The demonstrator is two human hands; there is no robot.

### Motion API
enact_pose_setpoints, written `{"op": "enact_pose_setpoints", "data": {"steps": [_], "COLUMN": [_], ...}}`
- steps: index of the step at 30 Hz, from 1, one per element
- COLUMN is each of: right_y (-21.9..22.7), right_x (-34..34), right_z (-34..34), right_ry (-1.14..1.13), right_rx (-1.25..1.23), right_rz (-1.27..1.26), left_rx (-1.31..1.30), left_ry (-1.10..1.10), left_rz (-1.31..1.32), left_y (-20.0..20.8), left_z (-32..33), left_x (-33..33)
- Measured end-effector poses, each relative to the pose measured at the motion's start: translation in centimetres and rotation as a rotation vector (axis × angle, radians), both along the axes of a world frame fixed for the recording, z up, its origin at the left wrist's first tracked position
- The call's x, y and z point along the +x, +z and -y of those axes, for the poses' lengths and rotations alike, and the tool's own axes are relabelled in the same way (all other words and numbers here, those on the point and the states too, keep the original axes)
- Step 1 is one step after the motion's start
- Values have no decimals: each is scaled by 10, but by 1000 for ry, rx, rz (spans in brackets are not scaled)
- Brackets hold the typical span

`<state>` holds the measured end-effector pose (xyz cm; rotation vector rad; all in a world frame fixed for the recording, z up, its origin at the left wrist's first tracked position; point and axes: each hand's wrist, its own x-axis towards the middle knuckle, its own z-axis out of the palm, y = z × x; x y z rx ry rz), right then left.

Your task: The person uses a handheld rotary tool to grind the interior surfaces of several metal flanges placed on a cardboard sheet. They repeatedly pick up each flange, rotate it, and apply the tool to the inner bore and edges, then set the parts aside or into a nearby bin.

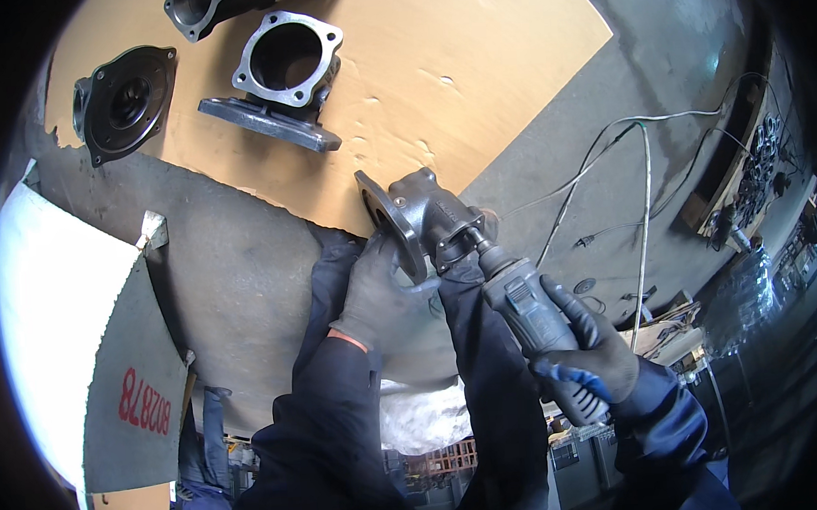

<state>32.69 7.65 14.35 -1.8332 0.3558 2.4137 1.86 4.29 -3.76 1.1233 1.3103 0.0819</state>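
My left hand (373, 288), in a grey glove with an orange cuff edge, is closed round the flange of a dark metal pipe casting (434, 213). My right hand (604, 347), in a dark glove with blue patches, grips a grey die grinder (531, 309) by its body. The grinder's tip meets the casting's near right opening; whether it turns cannot be seen. The casting is held tilted above the near edge of the cardboard. My left fingers are partly hidden behind the flange.
A brown cardboard sheet (473, 61) bears a square-flanged casting (291, 64), a round-faced dark casting (133, 103) and another casting (195, 11). At left stands a grey panel (130, 358) with red marks. Pale cables (646, 199) cross the concrete floor toward a wooden pallet (711, 192) holding metal parts.
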Motion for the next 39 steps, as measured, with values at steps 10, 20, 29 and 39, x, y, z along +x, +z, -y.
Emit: {"op": "enact_pose_setpoints", "data": {"steps": [10, 20, 29, 39], "right_y": [6, 21, 50, 56], "right_x": [-13, -25, -17, -28], "right_z": [-1, 28, 24, 65], "right_ry": [101, -78, -279, -441], "right_rx": [84, -24, 37, 51], "right_rz": [-41, 4, 120, 195], "left_rx": [24, -8, -321, -330], "left_ry": [0, 20, 231, 368], "left_rz": [-8, 1, 155, 108], "left_y": [0, 1, 11, 38], "left_z": [-4, -5, -18, -43], "left_x": [-1, -5, -7, 14]}}
